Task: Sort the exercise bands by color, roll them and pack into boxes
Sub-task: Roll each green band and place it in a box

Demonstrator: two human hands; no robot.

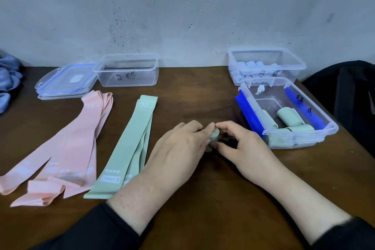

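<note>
Head cam view: both hands are pinching a tightly rolled green band [214, 135] in the middle of the wooden table [203, 199], left hand [180, 148] on one side and right hand [242, 148] on the other, fingers curled round the roll. Flat green bands [127, 148] lie just left of the hands, with a pile of pink bands [67, 148] further left. The clear box with blue clips [292, 107] on the right holds rolled green ones. Behind it another box [265, 63] has pale blue rolls. Back left there's an empty box [127, 70] beside stacked lids [65, 81].
</note>
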